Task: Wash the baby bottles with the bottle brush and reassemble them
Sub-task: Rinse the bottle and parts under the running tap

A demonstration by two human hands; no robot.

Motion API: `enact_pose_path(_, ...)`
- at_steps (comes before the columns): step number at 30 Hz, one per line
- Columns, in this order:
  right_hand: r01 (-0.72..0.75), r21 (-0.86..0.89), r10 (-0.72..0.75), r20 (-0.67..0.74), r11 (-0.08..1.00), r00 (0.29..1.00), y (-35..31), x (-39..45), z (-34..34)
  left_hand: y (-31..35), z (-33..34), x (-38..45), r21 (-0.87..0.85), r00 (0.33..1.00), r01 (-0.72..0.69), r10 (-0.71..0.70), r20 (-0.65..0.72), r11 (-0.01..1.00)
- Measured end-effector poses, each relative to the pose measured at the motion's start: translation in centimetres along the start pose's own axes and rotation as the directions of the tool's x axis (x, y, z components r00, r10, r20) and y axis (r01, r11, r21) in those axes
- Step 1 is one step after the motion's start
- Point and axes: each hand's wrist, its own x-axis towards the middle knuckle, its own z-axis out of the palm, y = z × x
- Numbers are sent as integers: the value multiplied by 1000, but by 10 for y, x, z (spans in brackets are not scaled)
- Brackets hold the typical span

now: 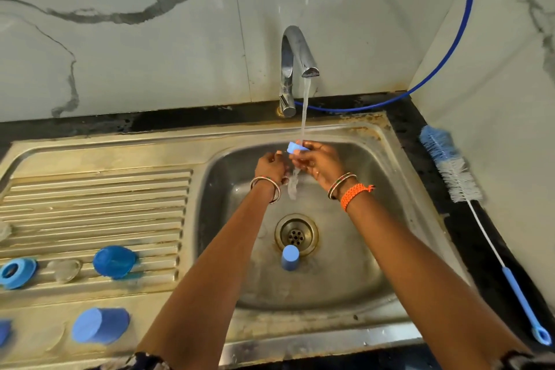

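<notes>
Under the running tap (300, 63) my right hand (318, 164) holds a small light-blue bottle part (295, 148) in its fingers. My left hand (271, 165) is beside it with fingers curled, touching the part's left end. Water runs off below both hands. A small blue cap (290, 257) stands in the steel sink (375, 249) by the drain (296, 234). The bottle brush (450, 165) lies on the dark counter at the right, its blue handle (525, 306) toward me.
On the drainboard (96, 204) at the left lie a blue dome cap (113, 261), a clear teat (63, 270), a blue screw ring (16, 272) and a blue cup-shaped cover (100, 325). A blue hose (462, 27) hangs on the marbled wall.
</notes>
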Motion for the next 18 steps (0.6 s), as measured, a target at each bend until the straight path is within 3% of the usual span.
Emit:
enact_pose_path(2,-220,303,199,100,927,975,-6,3,4,1,-5,3,-64,997,-77,76,-5,995)
enact_pose_path(6,-323,274,270,214,906,939,-2,11,9,8,-10,-3,-247,995,-82,95,43,965)
enact_pose_path(12,-331,395,272,201,857,941,0,5,10,10,-13,-10,-287,987,-94,128,102,953)
enact_pose_path(15,-253,449,228,110,857,967,-1,-3,0,12,-12,-13,-247,958,-91,152,242,965)
enact_pose_path(18,-139,425,144,21,895,989,-10,-8,-5,19,-1,-16,-79,938,-277,287,195,958)
